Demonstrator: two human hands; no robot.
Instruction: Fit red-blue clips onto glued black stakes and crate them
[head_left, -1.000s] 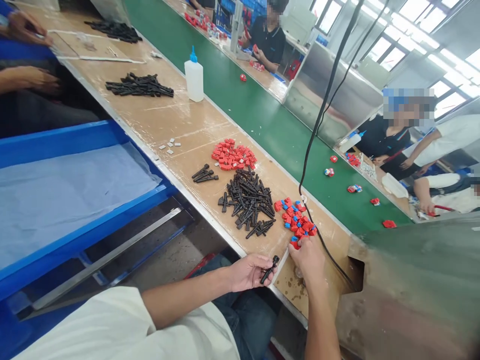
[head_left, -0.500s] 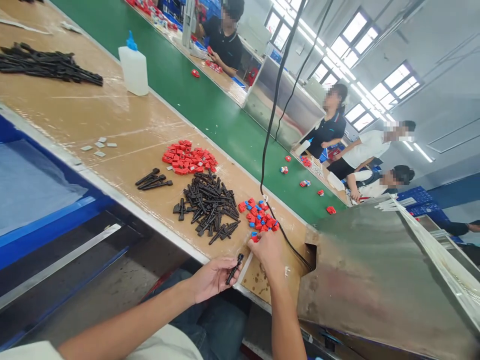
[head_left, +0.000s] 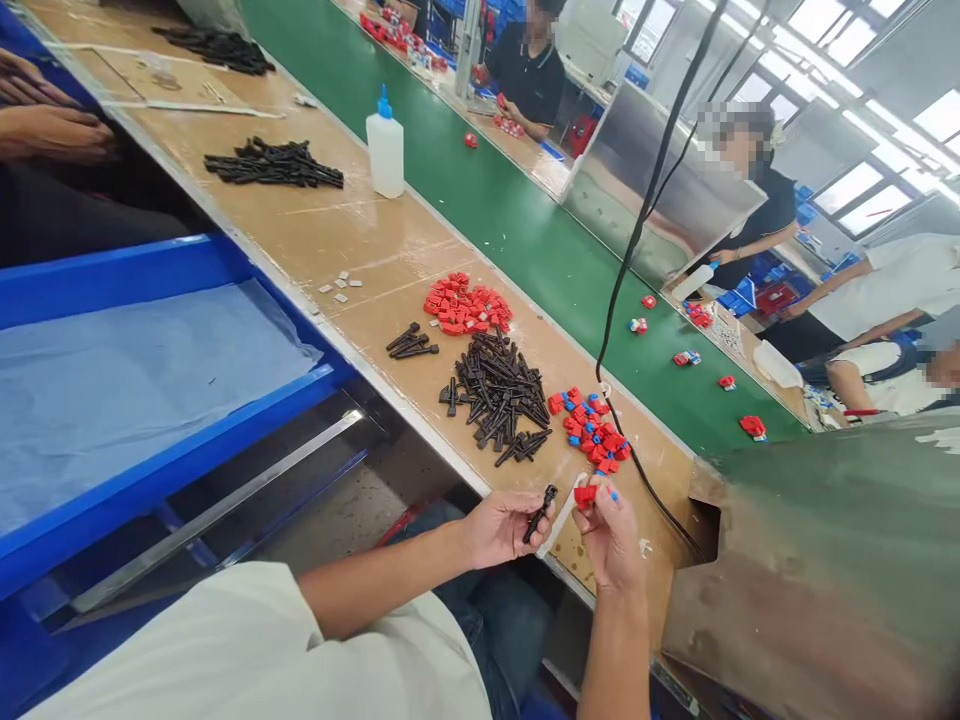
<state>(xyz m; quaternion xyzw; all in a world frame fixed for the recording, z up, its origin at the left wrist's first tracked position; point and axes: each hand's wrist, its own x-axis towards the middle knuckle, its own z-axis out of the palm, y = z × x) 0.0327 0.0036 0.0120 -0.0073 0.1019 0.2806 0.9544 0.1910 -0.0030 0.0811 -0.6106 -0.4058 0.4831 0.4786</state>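
My left hand is closed on a black plastic rod with a squarish head, held tilted near the table's front edge. Close by on its right, my right hand pinches a small red plastic block; a bit of blue shows at the fingers. The rod and the block are apart. Just beyond my hands lies a pile of red-and-blue pieces. Left of that is a heap of black rods, with a pile of red pieces behind it.
A green conveyor belt carries scattered red pieces. On the tan table stand a white bottle with a blue cap and more black rods. A black cable hangs down. Metal sheeting is at right, a blue tray at left.
My right hand has drawn back from the red-and-blue pile with a red block, coming nearer my left hand. The left still holds the black rod. The view has turned left.
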